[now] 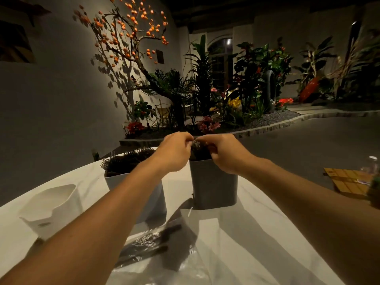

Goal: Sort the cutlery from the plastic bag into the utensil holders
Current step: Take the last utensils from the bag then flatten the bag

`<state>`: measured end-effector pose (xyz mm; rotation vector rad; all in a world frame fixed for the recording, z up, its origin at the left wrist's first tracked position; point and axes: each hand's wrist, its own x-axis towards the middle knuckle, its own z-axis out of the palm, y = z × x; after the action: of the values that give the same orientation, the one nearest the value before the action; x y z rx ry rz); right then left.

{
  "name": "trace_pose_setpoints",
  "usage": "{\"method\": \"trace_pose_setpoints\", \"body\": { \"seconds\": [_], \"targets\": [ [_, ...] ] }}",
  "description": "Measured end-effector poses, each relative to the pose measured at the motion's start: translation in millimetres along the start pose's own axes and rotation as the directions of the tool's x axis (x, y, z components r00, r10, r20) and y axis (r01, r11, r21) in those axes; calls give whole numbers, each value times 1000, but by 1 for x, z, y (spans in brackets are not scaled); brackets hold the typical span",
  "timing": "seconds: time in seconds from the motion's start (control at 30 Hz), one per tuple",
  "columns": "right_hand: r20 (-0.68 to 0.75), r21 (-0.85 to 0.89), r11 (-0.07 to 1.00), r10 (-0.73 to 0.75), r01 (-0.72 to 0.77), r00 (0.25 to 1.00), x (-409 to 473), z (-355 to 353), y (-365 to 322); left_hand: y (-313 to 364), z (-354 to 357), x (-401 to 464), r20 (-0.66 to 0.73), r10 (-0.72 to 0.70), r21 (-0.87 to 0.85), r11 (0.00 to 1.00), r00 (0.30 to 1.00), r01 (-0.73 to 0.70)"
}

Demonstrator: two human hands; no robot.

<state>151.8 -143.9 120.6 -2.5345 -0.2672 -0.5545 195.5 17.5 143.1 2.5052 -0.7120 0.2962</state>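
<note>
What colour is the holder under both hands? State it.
Grey; the holder shows best in the head view, under the left hand and right hand.

A dim indoor garden room lies before us

We look past a white marble-patterned table (257, 233) to a grey floor (308, 145), where a stone-edged planter bed (267, 126) holds palms and bright flowers. A branch with orange blossoms (127, 33) casts shadows on the pale wall (51, 89), and an arched window (221, 58) stands behind the foliage.
</note>
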Motion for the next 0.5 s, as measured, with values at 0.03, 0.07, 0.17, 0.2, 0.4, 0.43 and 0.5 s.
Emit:
{"method": "trace_pose_setpoints", "body": {
  "seconds": [0.03,0.07,0.17,0.2,0.4,0.43,0.5],
  "targets": [
    [-24,3,1000,-8,8,1000,1,-1,-1,-2,0,-1,-25,2,-14,1000,1000,-3],
    [-59,-4,1000,-22,22,998,2,-3,-3,-1,-2,-2,-47,10,-22,1000,999,-11],
    [-165,-12,999,-35,33,986,-2,-15,-12,2,-11,-9,-74,0,-11,1000,997,-1],
    [-190,0,999,-37,38,981,-6,-19,-16,4,-15,-14,-74,-4,-6,1000,997,4],
    [-205,105,991,-65,88,977,-40,-29,-63,15,-49,-69,-108,-9,0,1000,994,9],
    [-199,116,989,-72,96,977,-48,-29,-73,16,-55,-82,-113,-10,-2,1000,994,10],
    [-168,134,984,-98,121,981,-64,-27,-94,19,-67,-110,-119,-29,-9,1000,992,28]
  ]
}}
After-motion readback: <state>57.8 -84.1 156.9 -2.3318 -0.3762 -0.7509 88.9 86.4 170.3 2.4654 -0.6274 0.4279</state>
